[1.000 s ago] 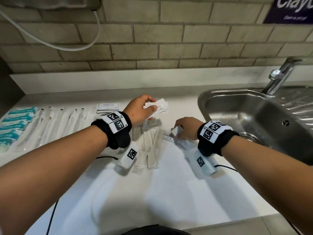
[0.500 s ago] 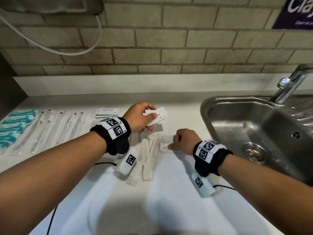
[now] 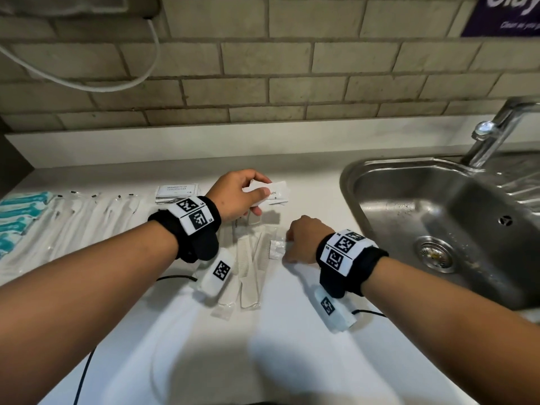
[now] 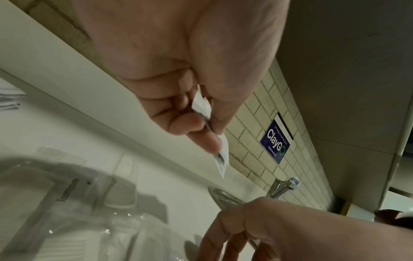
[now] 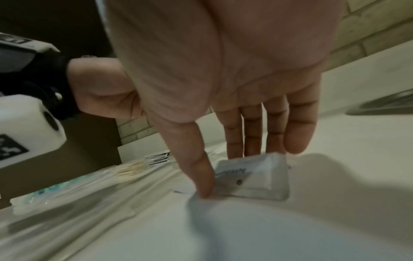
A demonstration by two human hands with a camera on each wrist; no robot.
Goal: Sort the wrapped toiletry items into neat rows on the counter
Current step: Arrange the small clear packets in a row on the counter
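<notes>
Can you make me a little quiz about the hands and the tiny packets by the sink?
1. True or false: the left hand holds white packets up off the counter.
2. Which lies nearest the right hand? A) the combs B) the teal packets C) the shampoo sachets
3. Fill in: the right hand's thumb and fingers close on a small ____ packet on the counter.

Key: 1 true; 2 A; 3 toothpaste (the blurry label seems to say so).
</notes>
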